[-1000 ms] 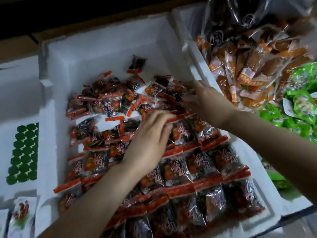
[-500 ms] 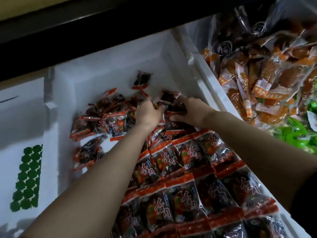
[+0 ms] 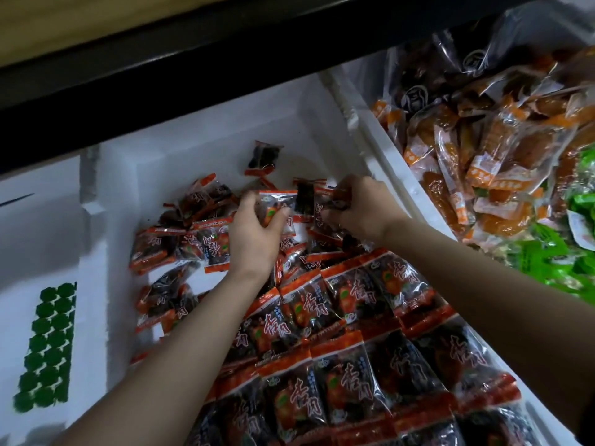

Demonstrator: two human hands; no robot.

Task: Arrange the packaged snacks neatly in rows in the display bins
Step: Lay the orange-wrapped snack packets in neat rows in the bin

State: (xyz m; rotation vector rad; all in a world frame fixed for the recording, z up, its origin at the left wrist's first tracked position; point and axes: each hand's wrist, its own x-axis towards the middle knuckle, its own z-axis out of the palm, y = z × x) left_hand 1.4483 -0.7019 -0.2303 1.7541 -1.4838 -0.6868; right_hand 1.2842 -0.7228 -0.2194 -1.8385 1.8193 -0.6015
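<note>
1. Head view: the left hand (image 3: 254,235) is reaching into the white foam bin (image 3: 225,130). Its fingers are curling round a red packet (image 3: 276,206), w/ the thumb pressing on the front. The packet is sitting just over the far end of the pile.
2. The right hand (image 3: 360,209) is reaching in just beside it. Its fingers are curling down & pinching a dark packet (image 3: 336,203) near the bin's right wall. The exact hold is showing blurred.
3. The 2 hands are working close together at the far end of the bin, not touching.
4. The rows (image 3: 354,365) of snack packets are lying flat & overlapping across the near part of the bin, red strips lining up. Both forearms are crossing over them.
5. The loose pile (image 3: 180,233) is lying at mixed angles in the far-left part, touching the left hand.
6. 1 lone packet (image 3: 264,157) is sitting by the back wall, apart from the pile.
7. The next bin (image 3: 396,162) on the right is holding orange packets (image 3: 483,149), w/ green packets (image 3: 553,252) lying nearer the camera.
8. On the left, a white surface is showing a patch of green dots (image 3: 48,342).
9. A dark shelf edge (image 3: 193,56) is running across above the bins.
</note>
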